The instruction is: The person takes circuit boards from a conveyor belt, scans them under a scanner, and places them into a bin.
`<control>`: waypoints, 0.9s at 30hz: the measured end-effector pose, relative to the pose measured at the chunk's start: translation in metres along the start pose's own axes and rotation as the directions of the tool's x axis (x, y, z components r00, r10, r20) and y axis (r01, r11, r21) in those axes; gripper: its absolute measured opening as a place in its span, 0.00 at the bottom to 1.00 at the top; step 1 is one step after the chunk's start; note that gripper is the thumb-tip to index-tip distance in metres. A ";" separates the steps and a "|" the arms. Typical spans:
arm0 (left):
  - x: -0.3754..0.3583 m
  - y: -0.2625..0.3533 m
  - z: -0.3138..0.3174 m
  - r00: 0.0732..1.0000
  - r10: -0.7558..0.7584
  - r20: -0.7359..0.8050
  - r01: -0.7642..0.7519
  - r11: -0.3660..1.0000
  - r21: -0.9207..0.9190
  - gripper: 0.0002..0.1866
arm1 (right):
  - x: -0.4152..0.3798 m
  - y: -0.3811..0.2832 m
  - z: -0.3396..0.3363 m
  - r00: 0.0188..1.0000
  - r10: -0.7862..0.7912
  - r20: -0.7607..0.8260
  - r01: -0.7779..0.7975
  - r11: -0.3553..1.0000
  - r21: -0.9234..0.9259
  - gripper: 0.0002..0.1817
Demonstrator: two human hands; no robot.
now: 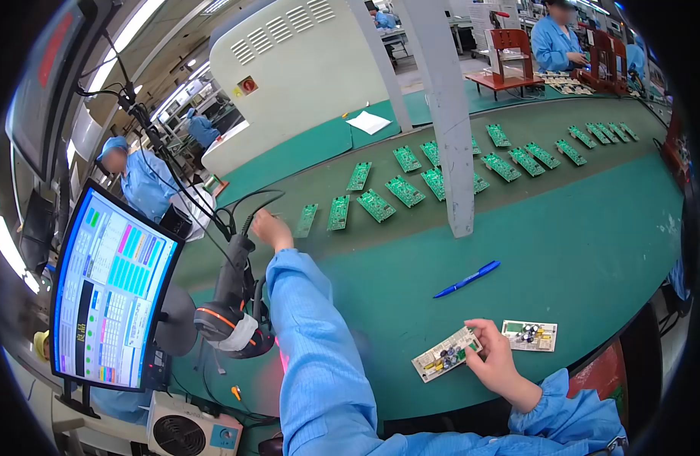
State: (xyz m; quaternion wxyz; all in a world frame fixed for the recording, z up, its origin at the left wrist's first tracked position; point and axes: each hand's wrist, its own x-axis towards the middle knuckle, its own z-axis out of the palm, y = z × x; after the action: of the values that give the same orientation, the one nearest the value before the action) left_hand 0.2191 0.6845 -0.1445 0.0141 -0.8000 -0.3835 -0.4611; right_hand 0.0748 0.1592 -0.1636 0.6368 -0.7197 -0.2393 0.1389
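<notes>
My right hand (496, 357) pinches the edge of a pale circuit board (446, 356), tilted above the green bench. Next to that hand a second pale circuit board (529, 336) lies on the bench. My left arm reaches forward past the barcode scanner (232, 304), which hangs at its left. At the end of that arm, my left hand (272, 230) is by the scanner's black cable, close to a green circuit board (306, 220); its fingers are too small and partly hidden to make out. A blue pen (467, 279) lies ahead of my right hand.
Rows of green circuit boards (376, 205) lie along the darker strip of the bench. A grey post (446, 152) stands in front of some. At the left are a lit monitor (110, 292) and a fan unit (184, 433). Co-workers (554, 42) sit farther off, near red fixtures (509, 64).
</notes>
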 end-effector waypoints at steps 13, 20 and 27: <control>-0.033 0.043 -0.044 0.965 0.126 0.229 -0.204 0.911 0.358 0.17 | 0.001 0.001 0.009 0.991 -0.048 -0.126 0.084 0.952 0.296 0.20; -0.081 0.149 -0.168 0.845 0.337 0.415 -0.307 0.942 -0.139 0.12 | 0.005 -0.003 0.007 0.950 -0.128 -0.285 0.240 0.884 0.401 0.23; -0.196 0.159 -0.292 0.260 0.401 0.878 0.921 0.170 -0.351 0.30 | -0.006 -0.034 0.012 0.902 -0.103 -0.420 0.319 0.814 0.486 0.21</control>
State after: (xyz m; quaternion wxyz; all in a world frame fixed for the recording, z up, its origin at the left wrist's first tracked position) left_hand 0.0513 0.3452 -0.0706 -0.7957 -0.5902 -0.1329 -0.0295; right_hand 0.0577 0.1687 -0.1323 0.8594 -0.4905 -0.1439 -0.0118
